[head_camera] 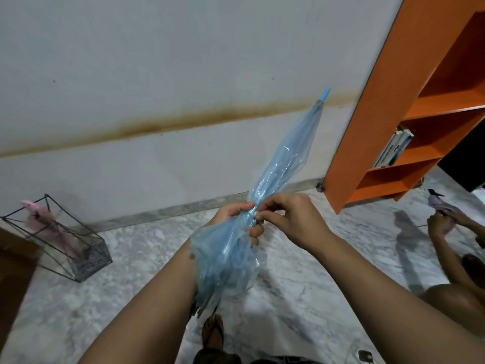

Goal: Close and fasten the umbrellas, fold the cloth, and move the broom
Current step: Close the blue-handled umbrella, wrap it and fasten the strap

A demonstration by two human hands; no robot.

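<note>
Head camera view, looking down at two bare arms reaching forward over a pale marbled floor [301, 298]. The left hand [236, 216] is wrapped tight around the gathered middle of a translucent blue umbrella [283, 164], bunching the folds so they cannot spring open. The umbrella slants up and to the right, its blue tip [326, 92] pointing toward a stained white wall [157, 74]; its loose lower skirt hangs down between the forearms. The right hand [291, 219] sits just beside the left, fingertips pinching something small at the gathered waist, probably the fastening strap, though it is too small to be sure. The canopy looks closed; fastening seems to be the step in hand. At far left, a pink umbrella [52, 227] stands in a wire basket [78, 258]. An orange shelf unit [393, 114] leans in at right. A second person's hand [441, 224] shows at the right edge. No cloth or broom is visible.
</note>
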